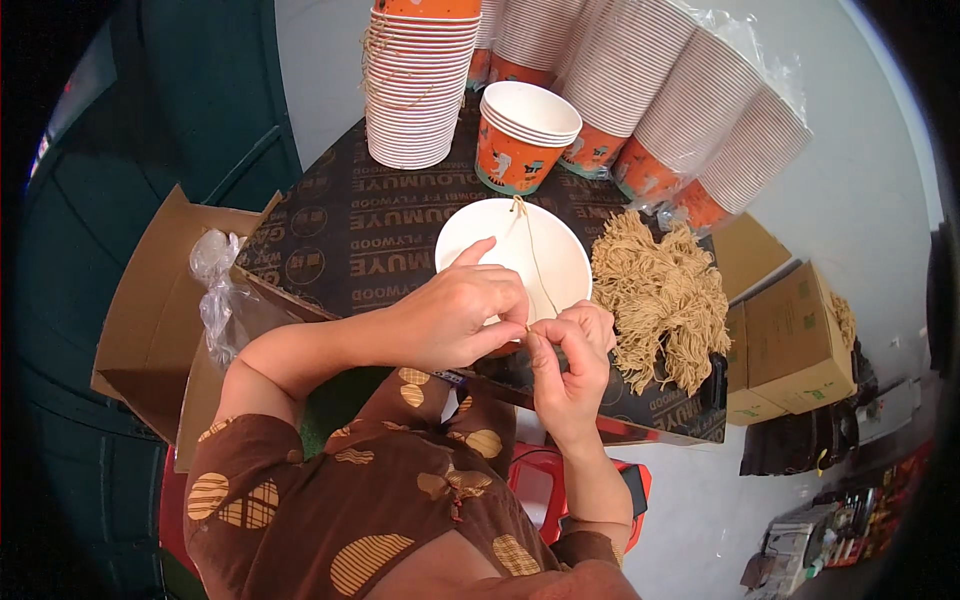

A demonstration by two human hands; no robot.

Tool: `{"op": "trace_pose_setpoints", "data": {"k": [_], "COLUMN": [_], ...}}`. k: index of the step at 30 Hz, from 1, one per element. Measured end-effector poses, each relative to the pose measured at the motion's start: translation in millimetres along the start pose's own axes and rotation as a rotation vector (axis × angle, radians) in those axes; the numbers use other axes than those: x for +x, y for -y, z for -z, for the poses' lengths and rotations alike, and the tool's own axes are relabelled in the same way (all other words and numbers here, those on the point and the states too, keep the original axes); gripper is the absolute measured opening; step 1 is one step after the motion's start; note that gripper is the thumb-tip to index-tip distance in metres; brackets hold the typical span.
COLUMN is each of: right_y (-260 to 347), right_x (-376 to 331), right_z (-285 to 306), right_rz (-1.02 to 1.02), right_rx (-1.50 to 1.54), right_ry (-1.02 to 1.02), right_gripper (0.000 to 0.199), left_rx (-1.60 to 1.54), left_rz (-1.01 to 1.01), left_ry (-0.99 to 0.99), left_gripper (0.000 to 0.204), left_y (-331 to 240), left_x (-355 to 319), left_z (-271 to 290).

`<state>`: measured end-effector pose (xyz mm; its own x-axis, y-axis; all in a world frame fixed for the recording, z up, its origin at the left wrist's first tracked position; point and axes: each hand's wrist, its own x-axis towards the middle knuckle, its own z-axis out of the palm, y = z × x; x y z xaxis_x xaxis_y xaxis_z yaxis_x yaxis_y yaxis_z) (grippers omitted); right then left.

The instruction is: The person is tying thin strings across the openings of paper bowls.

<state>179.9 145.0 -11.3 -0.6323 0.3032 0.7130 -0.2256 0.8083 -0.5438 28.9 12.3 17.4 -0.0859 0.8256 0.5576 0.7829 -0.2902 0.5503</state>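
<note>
A paper tub (462, 232) with a white inside stands on the dark table in front of me. A tan string (533, 250) is looped at the tub's far rim and runs down across its opening to my fingers. At the near rim my left hand (470, 308) pinches the string between thumb and fingertips, its index finger raised. Right beside it, my right hand (573, 358) also pinches the string, thumb against index finger. The fingertips of both hands nearly meet, and they hide the string's end and the tub's near rim.
A pile of tan string (660, 300) lies right of the tub. Behind stand a few nested orange tubs (520, 150), a tall stack (415, 95) with strings hanging on it, and several plastic-wrapped stacks (690, 110). Cardboard boxes flank the table (350, 220): an open one (150, 310) left, others (795, 340) right.
</note>
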Motion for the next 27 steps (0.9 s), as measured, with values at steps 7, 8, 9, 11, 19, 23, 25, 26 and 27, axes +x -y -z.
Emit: {"op": "trace_pose_setpoints", "data": {"k": [7,8,9,11,19,23,25,26,27], "right_y": [-3.8,-4.2,-4.6,-5.0,-12.5,-12.6,-14.6,-15.4,-15.9], "right_x": [-0.9,-1.5,-2.5,-3.7,-8.3,-9.1,-11.0,-10.5,-9.2], "right_z": [6.4,7.4,8.5,10.6,17.8,21.9,24.6,25.5,25.9], "right_rz": [0.054,0.053,0.063,0.073,0.088,0.128,0.15,0.149,0.182], "right_rx": [-0.149,-0.148,-0.165,-0.181,-0.135,-0.05,0.035,0.035,0.08], "right_ry": [-0.073,-0.073,-0.07,-0.067,-0.072,-0.059,-0.011,-0.011,-0.003], "right_gripper": [0.008,0.008,0.009,0.009,0.014,0.017,0.02,0.02,0.022], "left_rx": [-0.025,-0.025,-0.024,-0.023,-0.005,-0.017,-0.011,-0.011,-0.006], "left_rz": [0.041,0.042,0.045,0.049,0.086,0.111,0.143,0.143,0.146], "left_ry": [0.037,0.038,0.039,0.042,0.082,0.083,0.113,0.114,0.116], "left_gripper": [0.007,0.007,0.007,0.006,0.008,0.01,0.012,0.012,0.014], "left_y": [-0.6,-0.9,-1.2,-2.1,-4.0,-7.5,-7.5,-7.1,-7.0], "left_x": [1.7,1.5,1.4,1.3,3.2,4.8,7.0,7.8,8.1], "left_z": [2.5,2.6,2.5,2.8,4.4,7.4,7.1,6.3,5.7]}}
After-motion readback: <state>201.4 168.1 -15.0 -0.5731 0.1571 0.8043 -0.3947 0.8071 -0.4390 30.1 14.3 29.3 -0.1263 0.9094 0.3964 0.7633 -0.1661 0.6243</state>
